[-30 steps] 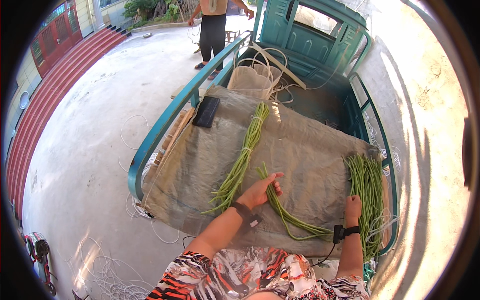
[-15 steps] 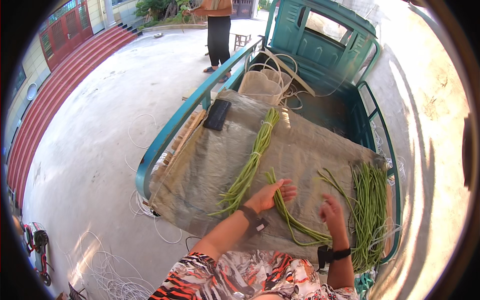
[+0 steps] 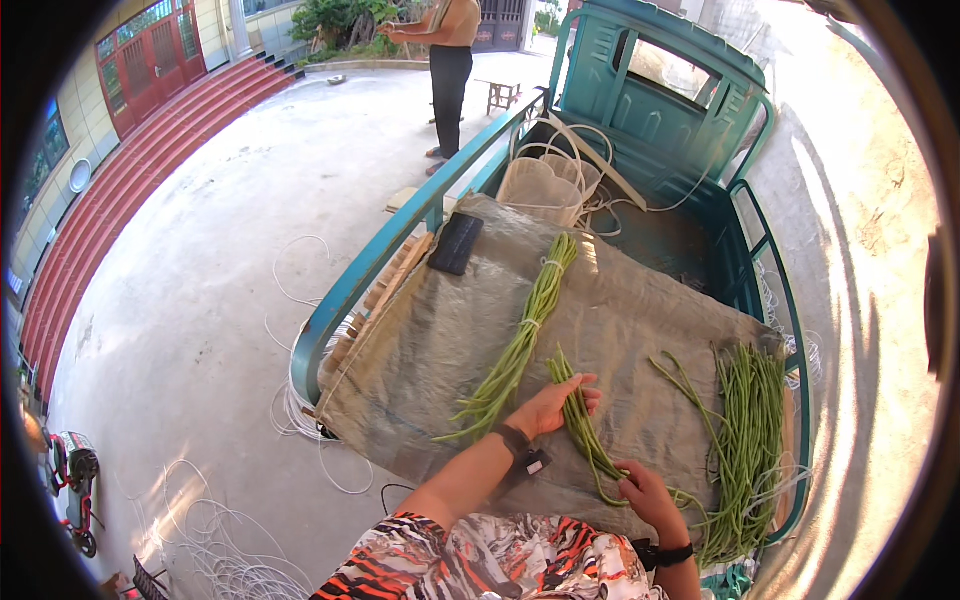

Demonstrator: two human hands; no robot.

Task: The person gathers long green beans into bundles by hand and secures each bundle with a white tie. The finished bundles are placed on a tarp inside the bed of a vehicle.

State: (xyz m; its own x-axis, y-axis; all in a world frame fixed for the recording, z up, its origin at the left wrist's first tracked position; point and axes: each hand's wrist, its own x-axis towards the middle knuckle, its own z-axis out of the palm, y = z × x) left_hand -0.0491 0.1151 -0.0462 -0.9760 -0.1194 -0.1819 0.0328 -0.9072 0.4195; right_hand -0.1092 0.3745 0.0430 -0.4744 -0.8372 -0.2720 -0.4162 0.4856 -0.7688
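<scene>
Long green beans lie on a cloth sheet [image 3: 655,330] spread over the rear of a small teal truck bed. A thin bunch of long beans [image 3: 590,440] lies between my hands. My left hand [image 3: 560,404] is wrapped round it near the upper end. Lower down, my right hand [image 3: 645,492] grips the same bunch near its trailing ends, fingers closed. Beside my left forearm rests a tied bundle of long beans [image 3: 531,322], bound with white ties in two places. To the right is a larger loose pile of long beans [image 3: 752,445], with a few strays next to it.
A teal side rail [image 3: 375,270] edges the bed on the left. A dark flat object [image 3: 456,244] lies at the sheet's far left corner. Beyond the sheet are clear plastic containers [image 3: 541,190] and white strapping. Another person [image 3: 450,90] stands past the rail.
My right hand has come down and left onto the bunch's lower part and closed on it. My left fingers have curled round the bunch. The view has shifted slightly; the other person has turned.
</scene>
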